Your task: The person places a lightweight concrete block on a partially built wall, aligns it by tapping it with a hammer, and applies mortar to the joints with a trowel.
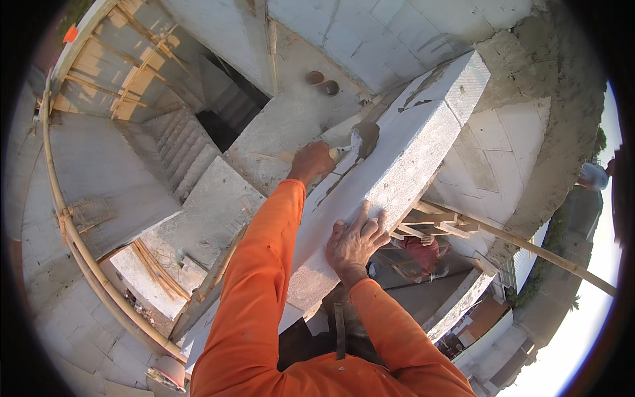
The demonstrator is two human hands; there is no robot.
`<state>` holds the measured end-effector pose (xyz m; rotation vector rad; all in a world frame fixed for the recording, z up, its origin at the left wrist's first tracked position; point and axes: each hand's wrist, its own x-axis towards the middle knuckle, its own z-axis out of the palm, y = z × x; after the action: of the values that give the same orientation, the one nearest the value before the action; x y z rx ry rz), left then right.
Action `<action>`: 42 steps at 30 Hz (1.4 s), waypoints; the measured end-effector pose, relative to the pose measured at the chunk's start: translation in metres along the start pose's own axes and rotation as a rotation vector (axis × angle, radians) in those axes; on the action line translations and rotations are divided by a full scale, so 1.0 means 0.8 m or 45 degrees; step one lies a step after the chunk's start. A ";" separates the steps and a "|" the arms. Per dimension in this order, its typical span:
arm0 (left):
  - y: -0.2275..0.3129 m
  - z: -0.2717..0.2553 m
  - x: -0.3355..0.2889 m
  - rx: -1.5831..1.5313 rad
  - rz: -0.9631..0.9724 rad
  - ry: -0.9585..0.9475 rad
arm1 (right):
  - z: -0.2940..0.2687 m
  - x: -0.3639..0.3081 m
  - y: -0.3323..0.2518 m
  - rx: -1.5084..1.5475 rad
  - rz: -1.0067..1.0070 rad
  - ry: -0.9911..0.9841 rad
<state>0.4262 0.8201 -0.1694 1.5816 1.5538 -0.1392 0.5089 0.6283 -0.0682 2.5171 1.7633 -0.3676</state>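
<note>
My left hand point(313, 162) is closed around the handle of a trowel point(355, 143), out at arm's length. The trowel's blade meets grey mortar point(368, 137) on the side of a white block wall point(403, 173). Nearer to me, my right hand point(357, 246) rests on the top of the wall with its fingers spread. Its thumb lies on the left side and it holds nothing. Grey mortar smears mark the joints along the wall's left side.
Left of the wall, the floor point(264, 132) drops into a stair opening point(221, 132). Two small round containers point(323, 83) stand farther off. A bamboo rail point(58, 192) curves along the left. At right, a wooden pole point(542, 250) juts out above a person in red point(425, 256) below. A bucket point(167, 372) sits lower left.
</note>
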 end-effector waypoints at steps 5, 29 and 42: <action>-0.010 0.020 0.035 0.020 -0.051 0.037 | 0.007 -0.003 0.007 0.021 -0.063 0.004; 0.150 -0.033 0.153 -0.003 0.520 0.449 | 0.013 -0.006 0.016 0.112 -0.122 0.063; 0.150 0.010 0.116 0.113 0.463 0.207 | 0.009 -0.006 0.020 0.203 -0.066 -0.132</action>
<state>0.5509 0.9062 -0.1730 1.9584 1.3669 0.1260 0.5211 0.6173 -0.0757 2.5060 1.8315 -0.6535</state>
